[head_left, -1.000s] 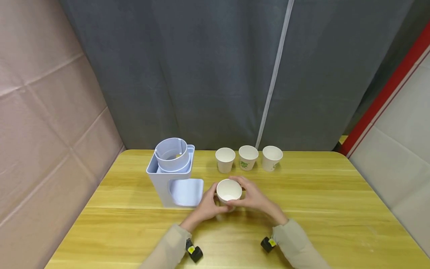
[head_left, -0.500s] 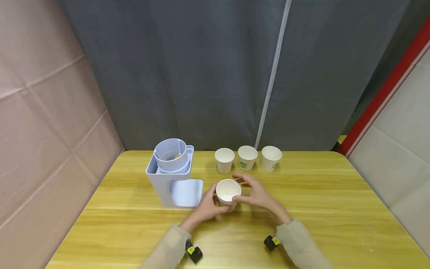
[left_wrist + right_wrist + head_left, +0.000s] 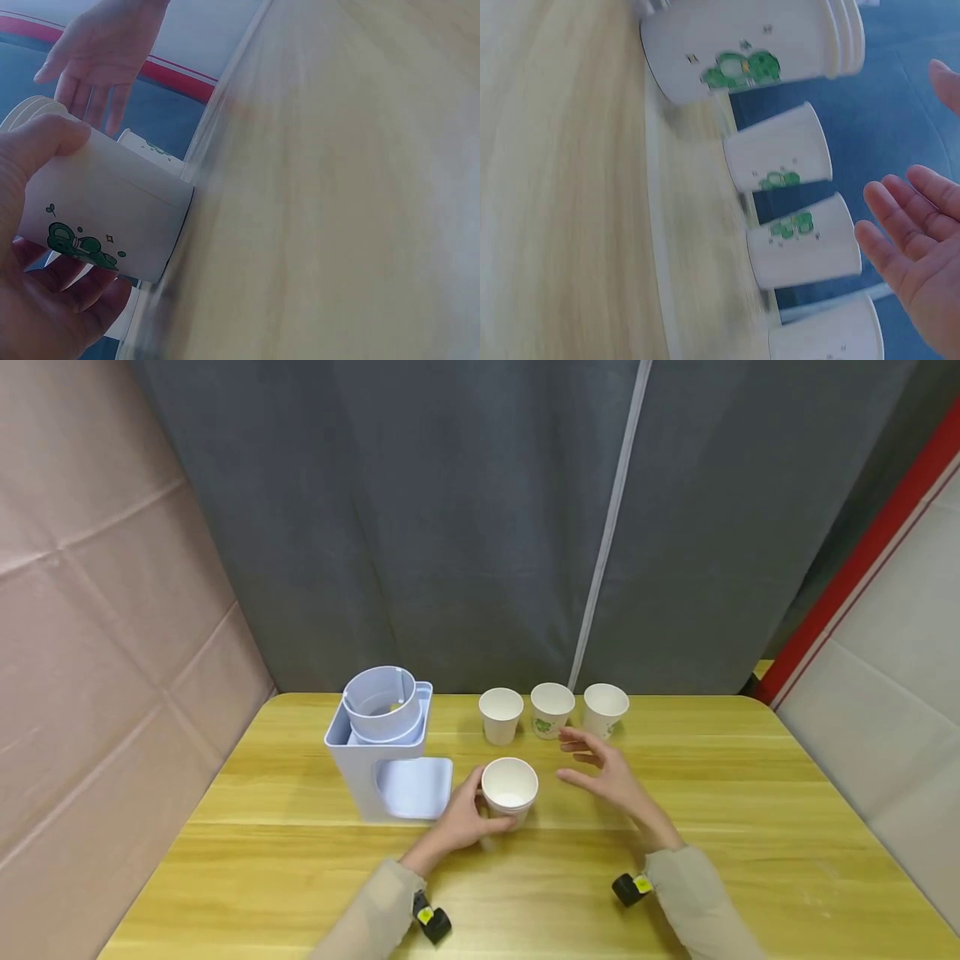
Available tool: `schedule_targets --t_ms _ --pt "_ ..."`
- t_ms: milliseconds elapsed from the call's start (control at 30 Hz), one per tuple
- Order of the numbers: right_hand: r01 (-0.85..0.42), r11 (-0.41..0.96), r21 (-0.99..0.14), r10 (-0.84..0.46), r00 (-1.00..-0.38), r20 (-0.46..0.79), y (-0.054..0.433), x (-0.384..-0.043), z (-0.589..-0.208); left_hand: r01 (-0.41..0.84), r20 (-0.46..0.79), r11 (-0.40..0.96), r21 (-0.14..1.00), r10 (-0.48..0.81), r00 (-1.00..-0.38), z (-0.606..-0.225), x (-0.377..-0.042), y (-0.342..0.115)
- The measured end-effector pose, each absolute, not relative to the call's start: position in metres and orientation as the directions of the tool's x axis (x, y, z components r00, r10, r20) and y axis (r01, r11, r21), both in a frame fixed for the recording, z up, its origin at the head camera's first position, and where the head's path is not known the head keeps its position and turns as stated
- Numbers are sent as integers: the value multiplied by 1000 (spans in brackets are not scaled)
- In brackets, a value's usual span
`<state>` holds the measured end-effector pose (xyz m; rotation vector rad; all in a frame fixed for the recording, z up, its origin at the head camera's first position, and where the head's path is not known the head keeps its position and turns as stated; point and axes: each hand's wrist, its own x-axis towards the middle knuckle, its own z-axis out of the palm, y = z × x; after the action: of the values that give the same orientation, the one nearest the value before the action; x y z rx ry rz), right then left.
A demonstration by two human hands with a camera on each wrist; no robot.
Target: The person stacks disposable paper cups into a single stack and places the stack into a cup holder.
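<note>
At far left on the counter [image 3: 750, 810] we see a pale blue stand [image 3: 356, 785] with a round cylinder [image 3: 384, 708] in its top. Next, the left hand [image 3: 461, 817] curls around a stack of paper cups [image 3: 510, 783], upright; the wrist views show us a green cartoon print [image 3: 742, 69] on its side. Behind stand three single cups [image 3: 501, 720], the middle one green-printed too. Rightward, in front of that row, we find the right hand [image 3: 609, 772] apart from the stack, thumb and fingers spread.
</note>
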<state>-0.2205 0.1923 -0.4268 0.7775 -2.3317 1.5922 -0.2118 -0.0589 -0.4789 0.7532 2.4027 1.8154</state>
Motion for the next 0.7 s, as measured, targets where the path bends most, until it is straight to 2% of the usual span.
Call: schedule_targets --t_ms 367,700 --pt "-488 276 -828 -185 -872 453 227 -227 -437 370 267 207 906 399 -877 -479 -213 -60" --pt "-457 335 -824 48 -865 500 242 -236 -431 353 251 209 912 397 -883 -478 -212 -60"
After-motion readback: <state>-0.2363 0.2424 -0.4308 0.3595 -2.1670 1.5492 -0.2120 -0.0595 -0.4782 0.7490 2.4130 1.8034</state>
